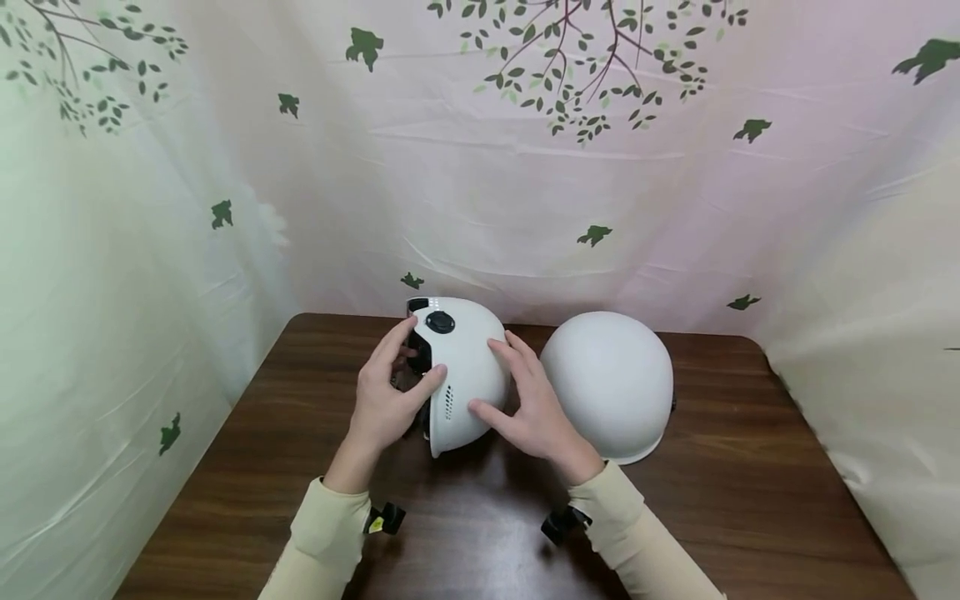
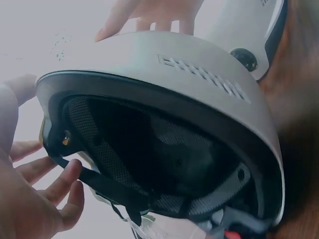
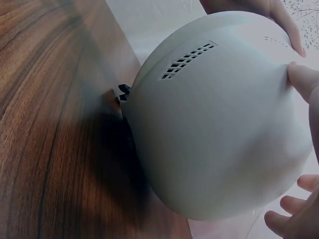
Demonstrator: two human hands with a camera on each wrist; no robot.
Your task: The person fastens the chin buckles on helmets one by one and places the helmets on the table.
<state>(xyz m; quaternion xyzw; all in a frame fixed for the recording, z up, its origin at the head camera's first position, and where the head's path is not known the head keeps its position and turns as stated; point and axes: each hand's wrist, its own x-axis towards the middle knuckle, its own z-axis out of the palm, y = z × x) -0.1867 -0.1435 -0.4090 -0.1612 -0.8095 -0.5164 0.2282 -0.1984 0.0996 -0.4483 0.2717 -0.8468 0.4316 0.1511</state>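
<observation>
A white helmet [image 1: 468, 358] with a black round knob, side vents and a dark front opening lies tipped on its side on the wooden table. My left hand [image 1: 386, 400] holds its front edge, thumb on the shell and fingers around the rim. In the left wrist view, the left fingers [image 2: 62, 181] are by a dark chin strap [image 2: 107, 186], below the padded lining [image 2: 164, 134]. My right hand [image 1: 528, 400] rests on the rounded crown with fingers spread. One digit presses the shell in the right wrist view, where the other fingertips [image 3: 289, 204] sit beside the dome.
A second white helmet [image 1: 607, 383] stands dome up just right of my right hand. The brown wooden table [image 1: 720, 500] backs onto a pale curtain [image 1: 480, 192] printed with leaves and birds, which also hangs at both sides.
</observation>
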